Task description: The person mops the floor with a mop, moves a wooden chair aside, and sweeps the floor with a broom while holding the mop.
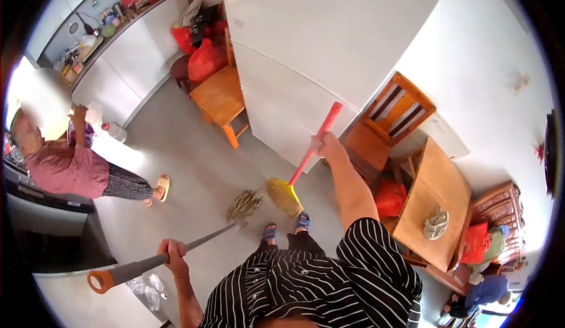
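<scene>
My left hand (pixel 172 254) is wrapped round the grey handle of a mop (pixel 200 241), whose orange-capped end points toward the lower left. The mop's stringy grey-brown head (pixel 245 206) lies on the floor ahead of my feet. In my right hand (pixel 327 146) is the red handle of a broom (pixel 309 157), gripped below its top end. The broom's straw head (pixel 283 196), with a yellow collar, rests on the floor just right of the mop head, close to my right sandal (pixel 302 221).
A tall white fridge (pixel 294 51) stands ahead, with wooden chairs (pixel 219 101) on both sides. At right is a wooden table (pixel 426 198) with a cloth (pixel 436 224). Another person (pixel 76 169) stands at left by the counter (pixel 126 51). Two more people (pixel 488 290) are far right.
</scene>
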Demonstrator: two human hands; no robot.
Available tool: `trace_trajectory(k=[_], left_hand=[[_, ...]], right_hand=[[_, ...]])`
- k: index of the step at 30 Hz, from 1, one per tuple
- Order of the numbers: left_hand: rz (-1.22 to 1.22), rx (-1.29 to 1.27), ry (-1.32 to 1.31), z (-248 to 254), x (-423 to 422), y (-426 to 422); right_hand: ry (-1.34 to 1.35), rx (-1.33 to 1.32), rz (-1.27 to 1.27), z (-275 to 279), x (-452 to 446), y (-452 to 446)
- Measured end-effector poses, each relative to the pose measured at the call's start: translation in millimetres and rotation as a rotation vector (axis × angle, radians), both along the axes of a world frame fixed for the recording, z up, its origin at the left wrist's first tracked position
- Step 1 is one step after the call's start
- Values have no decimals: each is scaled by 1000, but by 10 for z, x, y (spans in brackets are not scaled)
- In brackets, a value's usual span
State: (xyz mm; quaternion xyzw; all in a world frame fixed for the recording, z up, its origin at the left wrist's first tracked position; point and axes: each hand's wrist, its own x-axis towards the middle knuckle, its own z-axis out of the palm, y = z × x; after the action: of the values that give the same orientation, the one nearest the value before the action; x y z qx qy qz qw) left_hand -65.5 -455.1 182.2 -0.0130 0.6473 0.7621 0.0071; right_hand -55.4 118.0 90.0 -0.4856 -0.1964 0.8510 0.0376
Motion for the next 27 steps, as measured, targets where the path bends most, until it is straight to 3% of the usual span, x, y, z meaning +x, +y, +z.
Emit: trace_trajectory(k=[7,13,14,20,24,27], left_hand=[[31,-47,30,47,150,187],[43,-83,-11,63,157,219],[37,-80,-11,64,131,204],[-19,-53,-31,42,72,142],[-97,-11,-12,-21,-53,115],[-193,-41,-30,5,-159,84]], right_hand=[[-64,-50,-161,-51,-121,160],[139,-190,-378,-319,-83,175],[16,-212,-410,-255,-127,178],[-50,-168,-564,-84,-68,-52],[-71,45,-601,-141,157,-435],[7,202,-403,-489,554,-510]])
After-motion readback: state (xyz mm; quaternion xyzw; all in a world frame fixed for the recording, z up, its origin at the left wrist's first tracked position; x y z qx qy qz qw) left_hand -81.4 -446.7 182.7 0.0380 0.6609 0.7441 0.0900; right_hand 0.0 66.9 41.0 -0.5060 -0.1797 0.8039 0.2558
